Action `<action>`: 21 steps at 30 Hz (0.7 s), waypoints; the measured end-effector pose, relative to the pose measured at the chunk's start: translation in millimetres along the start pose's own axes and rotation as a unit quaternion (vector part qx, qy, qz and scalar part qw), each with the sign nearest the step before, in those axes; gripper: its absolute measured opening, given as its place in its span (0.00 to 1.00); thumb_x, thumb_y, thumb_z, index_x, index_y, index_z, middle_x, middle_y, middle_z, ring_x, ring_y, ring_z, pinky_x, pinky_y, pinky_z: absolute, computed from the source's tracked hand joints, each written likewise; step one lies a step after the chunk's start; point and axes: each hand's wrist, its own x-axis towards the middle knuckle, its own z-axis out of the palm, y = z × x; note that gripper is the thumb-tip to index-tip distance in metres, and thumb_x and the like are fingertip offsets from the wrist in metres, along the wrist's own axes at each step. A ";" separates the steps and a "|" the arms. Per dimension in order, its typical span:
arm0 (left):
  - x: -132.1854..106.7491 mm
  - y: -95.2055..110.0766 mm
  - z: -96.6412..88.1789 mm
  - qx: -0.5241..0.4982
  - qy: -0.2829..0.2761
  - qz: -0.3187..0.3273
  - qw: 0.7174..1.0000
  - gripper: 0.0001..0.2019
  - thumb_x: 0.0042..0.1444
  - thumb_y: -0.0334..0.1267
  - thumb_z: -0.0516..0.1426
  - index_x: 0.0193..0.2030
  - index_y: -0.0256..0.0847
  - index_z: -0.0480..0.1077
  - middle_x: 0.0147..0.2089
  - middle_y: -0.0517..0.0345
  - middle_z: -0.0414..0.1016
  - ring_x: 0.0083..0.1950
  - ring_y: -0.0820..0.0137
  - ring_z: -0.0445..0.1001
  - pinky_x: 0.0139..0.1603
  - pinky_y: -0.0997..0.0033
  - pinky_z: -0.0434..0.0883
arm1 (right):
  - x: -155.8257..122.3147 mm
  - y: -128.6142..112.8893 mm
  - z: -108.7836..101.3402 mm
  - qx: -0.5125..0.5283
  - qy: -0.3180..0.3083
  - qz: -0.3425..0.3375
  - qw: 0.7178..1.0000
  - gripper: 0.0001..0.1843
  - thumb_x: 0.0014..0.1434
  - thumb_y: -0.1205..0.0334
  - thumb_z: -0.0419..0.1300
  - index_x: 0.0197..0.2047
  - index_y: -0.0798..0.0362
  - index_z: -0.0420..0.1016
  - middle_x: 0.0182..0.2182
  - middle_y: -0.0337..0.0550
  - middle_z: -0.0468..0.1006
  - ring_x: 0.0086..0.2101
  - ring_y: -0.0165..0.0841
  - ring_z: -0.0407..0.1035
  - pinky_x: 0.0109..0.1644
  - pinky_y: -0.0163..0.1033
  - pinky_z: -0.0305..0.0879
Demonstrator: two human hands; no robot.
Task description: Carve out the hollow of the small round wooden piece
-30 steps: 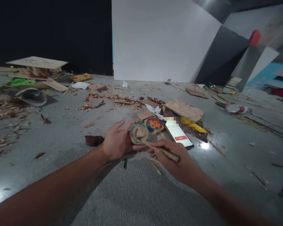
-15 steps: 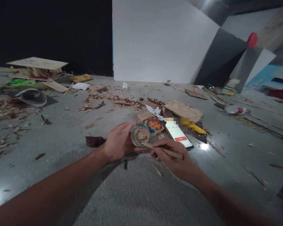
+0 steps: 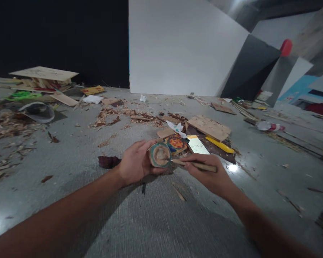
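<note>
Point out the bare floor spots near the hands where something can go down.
Bare grey concrete floor lies between the forearms, and more left of the dark red scrap. Crowded beyond the hands: lit phone, yellow-handled tool, plywood offcut, wood shavings.

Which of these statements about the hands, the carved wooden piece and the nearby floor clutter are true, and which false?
1. The left hand holds a round, teal-rimmed wooden piece. True.
2. The right hand is empty. False: it grips a thin wooden-handled tool whose tip meets the round piece.
3. A lit phone lies on the floor beyond the hands. True.
4. A yellow-handled knife rests in the left hand. False: it lies on the floor, right of the phone.
5. A large white board stands at the back. True.
</note>
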 end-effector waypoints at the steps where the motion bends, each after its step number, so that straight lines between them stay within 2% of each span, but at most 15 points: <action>1: 0.0 0.2 0.2 -0.001 0.012 -0.006 1.000 0.23 0.63 0.50 0.46 0.57 0.39 0.66 0.55 0.43 0.74 0.54 0.55 0.72 0.51 0.50 0.71 | -0.6 0.1 -0.6 -0.008 0.009 -0.002 1.000 0.07 0.56 0.63 0.63 0.36 0.49 0.84 0.30 0.40 0.84 0.28 0.32 0.76 0.32 0.36 0.72; 4: -0.1 0.8 3.4 0.003 0.062 -0.022 0.998 0.22 0.61 0.49 0.48 0.57 0.41 0.66 0.56 0.44 0.74 0.55 0.54 0.72 0.51 0.49 0.72 | -4.2 0.2 2.2 0.000 0.026 -0.029 0.999 0.08 0.56 0.63 0.63 0.35 0.49 0.84 0.29 0.41 0.84 0.28 0.32 0.76 0.31 0.36 0.72; 8: -0.4 0.9 10.0 0.033 0.081 -0.030 0.996 0.21 0.60 0.47 0.50 0.56 0.40 0.66 0.55 0.42 0.74 0.55 0.53 0.72 0.50 0.49 0.73 | -7.6 0.7 9.1 0.025 -0.008 -0.069 0.997 0.09 0.56 0.64 0.63 0.39 0.48 0.85 0.32 0.40 0.85 0.31 0.32 0.77 0.35 0.37 0.74; 12: -0.6 1.4 13.9 0.044 0.086 -0.038 0.995 0.22 0.58 0.48 0.52 0.56 0.39 0.67 0.56 0.42 0.73 0.56 0.53 0.70 0.52 0.47 0.72 | -5.7 1.3 7.2 0.030 -0.040 -0.048 0.998 0.10 0.57 0.65 0.63 0.40 0.47 0.85 0.32 0.39 0.85 0.30 0.32 0.77 0.35 0.36 0.74; 16: -0.8 2.2 12.1 0.033 0.080 -0.040 0.995 0.22 0.59 0.48 0.51 0.56 0.39 0.68 0.56 0.41 0.73 0.57 0.51 0.69 0.53 0.43 0.71 | -2.5 -0.3 -3.6 0.015 -0.065 -0.032 0.997 0.11 0.58 0.65 0.63 0.41 0.45 0.85 0.32 0.38 0.85 0.32 0.34 0.78 0.37 0.38 0.74; 21: -0.9 2.2 9.4 0.024 0.068 -0.030 0.997 0.22 0.59 0.47 0.51 0.55 0.37 0.69 0.53 0.41 0.75 0.54 0.51 0.71 0.52 0.42 0.72 | -0.4 -1.7 -17.2 -0.025 -0.068 -0.025 0.997 0.11 0.58 0.63 0.63 0.41 0.44 0.86 0.30 0.38 0.84 0.29 0.33 0.76 0.31 0.37 0.72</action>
